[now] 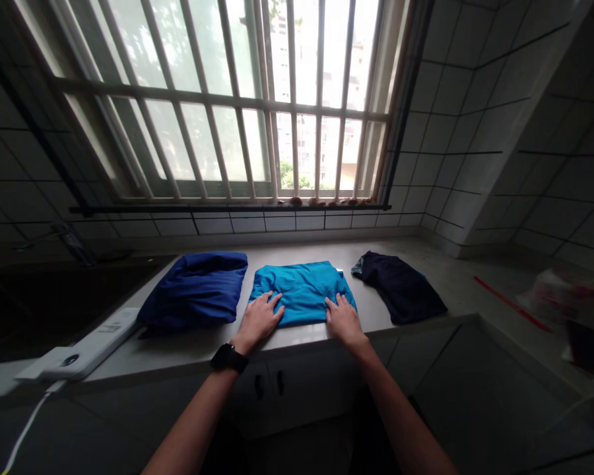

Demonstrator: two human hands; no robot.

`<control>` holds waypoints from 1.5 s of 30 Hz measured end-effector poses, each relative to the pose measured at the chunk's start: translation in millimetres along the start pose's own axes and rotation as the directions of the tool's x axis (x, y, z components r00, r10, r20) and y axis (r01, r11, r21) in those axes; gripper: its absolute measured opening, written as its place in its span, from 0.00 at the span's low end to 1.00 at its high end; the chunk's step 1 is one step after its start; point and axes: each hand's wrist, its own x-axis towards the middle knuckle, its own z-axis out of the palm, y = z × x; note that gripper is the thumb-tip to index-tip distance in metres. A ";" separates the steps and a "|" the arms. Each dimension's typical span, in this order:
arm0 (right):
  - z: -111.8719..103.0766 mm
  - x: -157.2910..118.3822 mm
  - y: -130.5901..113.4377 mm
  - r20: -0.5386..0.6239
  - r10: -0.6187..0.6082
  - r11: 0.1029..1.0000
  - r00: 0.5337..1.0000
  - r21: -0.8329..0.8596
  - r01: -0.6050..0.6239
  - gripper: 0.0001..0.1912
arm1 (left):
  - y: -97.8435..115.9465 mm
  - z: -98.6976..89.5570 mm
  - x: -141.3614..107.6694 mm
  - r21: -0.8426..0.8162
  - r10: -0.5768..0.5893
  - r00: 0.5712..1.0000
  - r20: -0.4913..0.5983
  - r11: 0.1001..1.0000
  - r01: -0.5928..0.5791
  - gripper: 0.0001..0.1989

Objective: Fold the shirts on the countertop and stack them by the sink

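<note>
A bright blue folded cloth garment (301, 290) lies flat on the counter (297, 335) in front of me, with small wrinkles across its top. My left hand (262, 318) rests on its near left corner, fingers spread. On the near right corner lies my right hand (344, 318), its fingers stretched out over the fabric. To the left is a dark blue folded cloth bundle (198, 290), thicker and puffier. A very dark folded garment (400, 287) lies to the right, a patterned patch showing at its left end.
A white power strip (92, 346) with a cable lies by the dark sink (39, 297) and its faucet (72, 244) at left. At right are a red strip (512, 303) and a clear plastic bag (557, 293). A barred window (237, 105) rises behind the counter.
</note>
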 end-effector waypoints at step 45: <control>-73.7 11.8 -10.3 -0.419 -0.182 0.899 0.889 0.296 0.324 0.25 | 18.4 -47.1 34.2 -0.132 0.148 0.985 -0.085 0.979 -0.158 0.25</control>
